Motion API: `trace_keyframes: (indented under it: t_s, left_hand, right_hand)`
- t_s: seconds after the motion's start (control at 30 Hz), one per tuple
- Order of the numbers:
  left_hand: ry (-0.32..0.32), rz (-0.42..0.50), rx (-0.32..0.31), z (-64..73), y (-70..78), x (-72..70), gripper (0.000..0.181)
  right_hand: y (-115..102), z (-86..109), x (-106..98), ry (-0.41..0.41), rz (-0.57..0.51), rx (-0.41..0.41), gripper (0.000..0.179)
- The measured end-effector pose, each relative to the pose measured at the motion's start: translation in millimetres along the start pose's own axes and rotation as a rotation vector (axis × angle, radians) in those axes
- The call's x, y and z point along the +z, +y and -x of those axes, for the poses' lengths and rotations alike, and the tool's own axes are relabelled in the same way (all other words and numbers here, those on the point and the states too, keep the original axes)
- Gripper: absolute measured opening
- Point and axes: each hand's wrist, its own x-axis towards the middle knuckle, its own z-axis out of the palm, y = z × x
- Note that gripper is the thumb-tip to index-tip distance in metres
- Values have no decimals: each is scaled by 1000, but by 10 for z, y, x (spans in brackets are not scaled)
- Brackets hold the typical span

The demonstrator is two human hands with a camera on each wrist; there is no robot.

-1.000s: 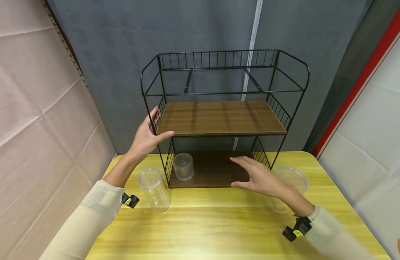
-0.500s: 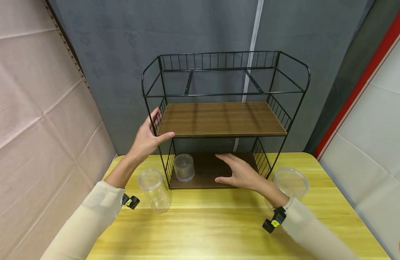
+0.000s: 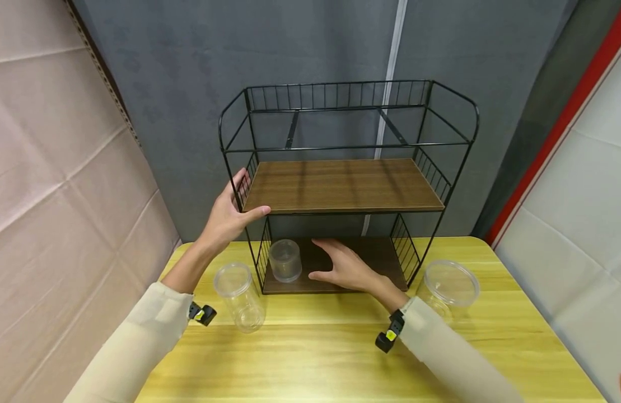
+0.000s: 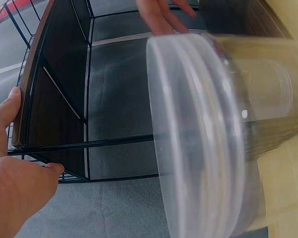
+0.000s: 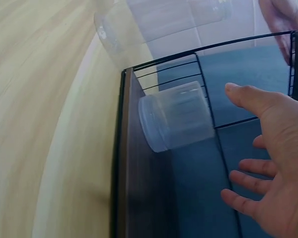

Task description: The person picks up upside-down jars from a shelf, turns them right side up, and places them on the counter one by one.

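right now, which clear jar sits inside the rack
The short jar at the left end of the lower shelf; the tall jar and wide jar stand on the table.

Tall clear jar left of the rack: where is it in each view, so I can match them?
Head: the tall clear jar is below and left of the middle.
Left wrist: large, lid near the middle, body running off right.
Right wrist: along the top edge, partly cut off.
Shared landmark: the left hand, at the rack's side.
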Motion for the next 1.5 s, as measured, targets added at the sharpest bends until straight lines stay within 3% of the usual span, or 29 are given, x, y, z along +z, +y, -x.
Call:
trace_keyframes:
  t_s: [0.43,0.77,0.97,1.5]
  left_hand:
    - [-5,-4,3,2,5,5,105]
    - [4,6,12,10,-9,-13,103]
    - [4,7,7,0,-15,-2,104]
    - [13,13,3,11,-16,21,104]
  right_hand:
    - [-94,-391,431,-5,-84,8,96]
    - [-220,-606,625,26,-90,42,97]
    - [-251,-639,718,49,-129,48,93]
    - [-305,-601,791,86,-97,72,82]
